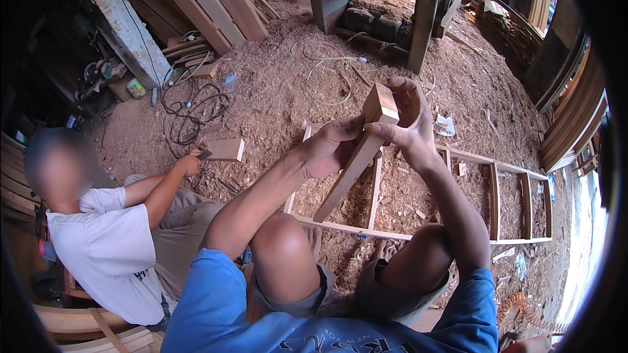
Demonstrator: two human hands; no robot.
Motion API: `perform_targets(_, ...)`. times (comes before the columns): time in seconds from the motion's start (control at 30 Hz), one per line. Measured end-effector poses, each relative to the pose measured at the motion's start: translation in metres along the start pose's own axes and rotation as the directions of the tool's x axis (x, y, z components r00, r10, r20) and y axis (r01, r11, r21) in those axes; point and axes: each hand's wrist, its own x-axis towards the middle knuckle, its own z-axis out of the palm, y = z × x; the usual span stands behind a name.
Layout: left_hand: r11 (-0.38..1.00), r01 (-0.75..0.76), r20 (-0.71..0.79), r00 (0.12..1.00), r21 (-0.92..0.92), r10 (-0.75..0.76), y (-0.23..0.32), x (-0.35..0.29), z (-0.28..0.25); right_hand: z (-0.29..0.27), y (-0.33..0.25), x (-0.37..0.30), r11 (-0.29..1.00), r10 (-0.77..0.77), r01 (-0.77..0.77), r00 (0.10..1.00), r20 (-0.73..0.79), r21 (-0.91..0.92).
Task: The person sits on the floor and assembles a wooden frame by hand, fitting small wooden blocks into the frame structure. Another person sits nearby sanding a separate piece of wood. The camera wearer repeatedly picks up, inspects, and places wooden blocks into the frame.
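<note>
Above the ladder-like wooden frame (517,240), I hold a pale squared block of wood (381,104) at the upper end of a long flat wooden strip (347,182). Whether the two are joined or one piece cannot be made out. My left hand (332,147) is closed around the strip just below the block, with part of its fingers hidden behind the wood. My right hand (412,121) grips the block from the right, thumb pressed at its lower edge and fingers curled behind it. The strip slants down and left toward the frame's near rail.
A co-worker (104,235) sits at left, holding a dark tool by a short board (226,150). Wood shavings cover the floor (275,85). Black cable (190,117) lies coiled beyond. A wooden machine stand (425,19) and leaning planks (196,0) stand at the back.
</note>
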Motion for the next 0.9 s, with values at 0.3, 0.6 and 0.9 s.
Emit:
perform_targets(0.3, 0.984, 0.114, -0.027, 0.993, -0.139, -0.119, -0.014, 0.008, -0.016, -0.006, 0.008, 0.008, 0.951, 0.245, -0.242, 0.969, -0.005, -0.192)
perform_targets(0.6, 0.975, 0.083, -0.024, 0.996, -0.205, -0.09, -0.013, -0.001, -0.023, 0.005, 0.016, 0.012, 0.954, 0.271, -0.265, 0.962, 0.021, -0.141)
perform_targets(0.9, 0.979, 0.035, -0.12, 0.991, -0.202, -0.06, -0.018, -0.002, -0.026, 0.006, 0.025, 0.015, 0.948, 0.283, -0.281, 0.959, -0.007, -0.149)
